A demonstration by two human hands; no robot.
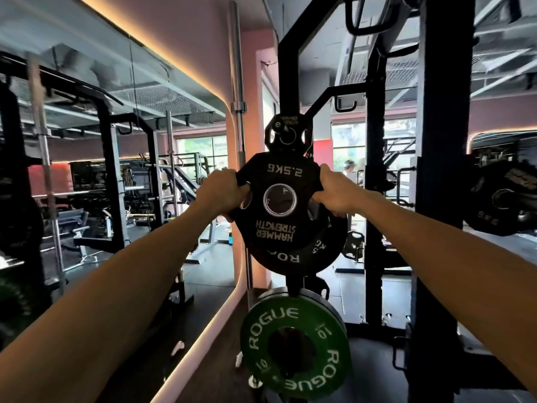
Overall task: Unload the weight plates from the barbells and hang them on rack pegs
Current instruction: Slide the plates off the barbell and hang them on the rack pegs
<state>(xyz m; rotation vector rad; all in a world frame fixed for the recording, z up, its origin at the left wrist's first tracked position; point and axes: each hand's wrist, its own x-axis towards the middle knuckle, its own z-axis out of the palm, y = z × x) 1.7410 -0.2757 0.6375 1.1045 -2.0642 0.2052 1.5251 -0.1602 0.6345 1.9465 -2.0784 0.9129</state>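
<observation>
hands: two (223, 193) (334, 190) gripping one 2.5KG plate (279, 173) | green plates: one (293, 344)

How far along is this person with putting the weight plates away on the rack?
Partly done, it seems. Already hanging on the rack: a green Rogue 10 plate low down, a black Rogue 5 kg plate and a small Hammer Strength plate above. In hand: the 2.5 kg Hammer Strength plate, held by the left hand and right hand at the middle peg. What remains on barbells is out of view.

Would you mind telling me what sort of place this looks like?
Almost certainly a gym: a black power rack, a green Rogue plate hung on its peg, and a 2.5 kg Hammer Strength plate held up in both hands.
</observation>
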